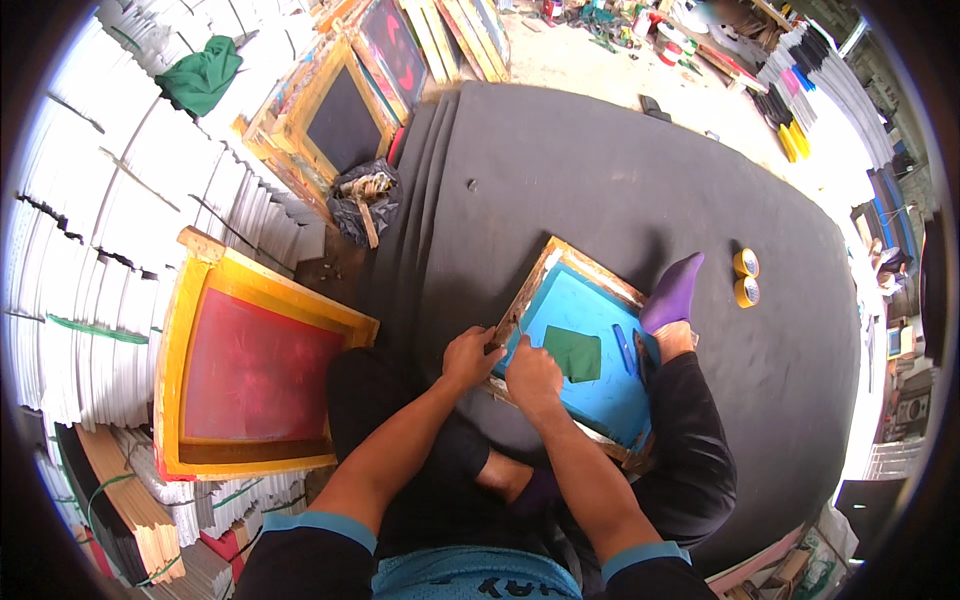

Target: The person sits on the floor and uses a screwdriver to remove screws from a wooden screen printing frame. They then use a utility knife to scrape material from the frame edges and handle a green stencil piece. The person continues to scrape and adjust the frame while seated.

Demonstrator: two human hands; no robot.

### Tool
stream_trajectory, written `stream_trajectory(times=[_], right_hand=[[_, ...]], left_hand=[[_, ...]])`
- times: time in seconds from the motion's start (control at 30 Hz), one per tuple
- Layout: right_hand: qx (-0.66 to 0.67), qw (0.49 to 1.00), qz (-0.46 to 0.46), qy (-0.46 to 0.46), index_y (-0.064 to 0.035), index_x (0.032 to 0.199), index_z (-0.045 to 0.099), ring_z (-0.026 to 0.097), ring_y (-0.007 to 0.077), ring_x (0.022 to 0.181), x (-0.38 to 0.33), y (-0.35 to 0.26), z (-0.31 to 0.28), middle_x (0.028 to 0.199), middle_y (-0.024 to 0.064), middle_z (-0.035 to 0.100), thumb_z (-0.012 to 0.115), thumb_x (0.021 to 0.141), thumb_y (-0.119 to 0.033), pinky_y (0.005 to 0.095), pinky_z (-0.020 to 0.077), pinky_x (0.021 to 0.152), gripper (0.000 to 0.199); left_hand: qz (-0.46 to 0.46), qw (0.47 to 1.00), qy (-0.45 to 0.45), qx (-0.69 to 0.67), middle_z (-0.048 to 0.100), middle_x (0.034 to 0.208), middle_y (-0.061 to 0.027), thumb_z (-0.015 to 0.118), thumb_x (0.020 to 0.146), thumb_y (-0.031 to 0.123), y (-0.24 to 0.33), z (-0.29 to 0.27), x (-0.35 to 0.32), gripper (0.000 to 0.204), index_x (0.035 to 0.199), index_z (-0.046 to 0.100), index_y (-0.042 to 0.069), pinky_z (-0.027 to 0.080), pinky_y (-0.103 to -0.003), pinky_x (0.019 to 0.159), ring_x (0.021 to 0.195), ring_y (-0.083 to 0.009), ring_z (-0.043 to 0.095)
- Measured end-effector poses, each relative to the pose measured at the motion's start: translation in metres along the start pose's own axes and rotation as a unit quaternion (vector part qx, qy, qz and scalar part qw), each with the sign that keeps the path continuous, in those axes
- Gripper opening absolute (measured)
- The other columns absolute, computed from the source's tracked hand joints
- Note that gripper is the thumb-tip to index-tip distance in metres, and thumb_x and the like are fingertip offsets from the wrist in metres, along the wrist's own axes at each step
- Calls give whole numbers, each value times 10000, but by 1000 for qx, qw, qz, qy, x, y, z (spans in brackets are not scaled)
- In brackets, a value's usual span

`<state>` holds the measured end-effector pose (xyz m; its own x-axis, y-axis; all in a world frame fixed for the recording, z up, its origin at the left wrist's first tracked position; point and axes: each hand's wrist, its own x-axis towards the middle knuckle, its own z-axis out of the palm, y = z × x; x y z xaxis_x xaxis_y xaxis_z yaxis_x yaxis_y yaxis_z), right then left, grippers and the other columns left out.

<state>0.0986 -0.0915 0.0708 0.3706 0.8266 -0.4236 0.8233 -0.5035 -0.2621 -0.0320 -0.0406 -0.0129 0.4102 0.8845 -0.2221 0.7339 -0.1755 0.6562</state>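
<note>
The wooden frame (578, 350) with its blue screen lies on the dark mat (640, 190) against the person's knee; pressing along its near edge works best with the frame held flat. The left hand (470, 357) curls closed on the frame's near corner; the right hand (533, 378) rests fingers bent on the blue screen beside a green patch (573, 352)

I count two yellow tape rolls (745, 277), one blue-screen frame (590, 345), one red-screen frame (255, 365), and one blue pen (622, 348).
</note>
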Motion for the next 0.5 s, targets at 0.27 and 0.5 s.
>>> stream_trajectory(times=[0.27, 0.5], right_hand=[[307, 942, -103, 87, -45, 1265, 719, 708, 449, 1036, 22, 85, 48, 1121, 270, 724, 568, 1050, -211, 484, 562, 907, 311], [99, 988, -82, 82, -101, 1311, 715, 756, 350, 924, 11, 75, 30, 1091, 195, 763, 606, 1044, -189, 415, 578, 793, 302]], left_hand=[[30, 999, 30, -2, 699, 1248, -144, 768, 875, 391, 0, 4, 2, 570, 1342, 689, 74, 545, -446, 939, 1110, -353, 687], [24, 999, 43, -8, 702, 1269, -149, 780, 861, 408, -14, 8, -1, 572, 1323, 707, 79, 546, -429, 960, 1126, -350, 690]])
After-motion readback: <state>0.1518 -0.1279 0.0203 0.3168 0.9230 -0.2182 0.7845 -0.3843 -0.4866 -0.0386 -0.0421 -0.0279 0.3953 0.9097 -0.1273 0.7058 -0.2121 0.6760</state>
